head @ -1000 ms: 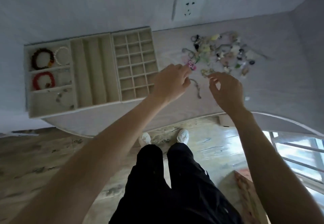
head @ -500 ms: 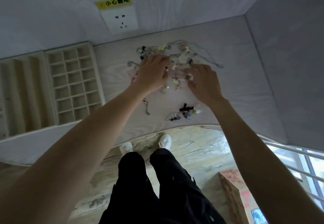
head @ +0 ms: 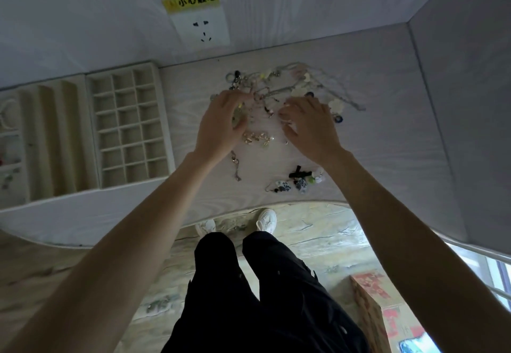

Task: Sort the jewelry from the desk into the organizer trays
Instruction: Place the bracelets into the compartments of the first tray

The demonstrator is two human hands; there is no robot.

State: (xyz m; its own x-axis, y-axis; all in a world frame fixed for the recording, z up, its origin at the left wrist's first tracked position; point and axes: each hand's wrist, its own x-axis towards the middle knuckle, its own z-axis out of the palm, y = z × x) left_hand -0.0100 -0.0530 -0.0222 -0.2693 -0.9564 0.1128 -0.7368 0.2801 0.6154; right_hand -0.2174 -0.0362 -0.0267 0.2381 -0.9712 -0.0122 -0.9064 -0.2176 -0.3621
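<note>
Jewelry pile [head: 279, 90] lay tangled on the tabletop [head: 373, 142], directly under and beyond both hands. Left hand [head: 221, 123] and right hand [head: 309, 126] hovered equally near, fingers loosely curled over the pieces; whether either pinched anything could not be told. Organizer trays [head: 91, 131] sat well apart, leftward.

- Left hand [head: 221, 123] covers part of jewelry pile [head: 279, 90]; fingertips hidden, grasp unclear.
- Right hand [head: 309, 128] hides more pieces; contact unclear.
- Organizer trays [head: 83, 131] cut off at left edge.
- Tangled chains too small to separate.
</note>
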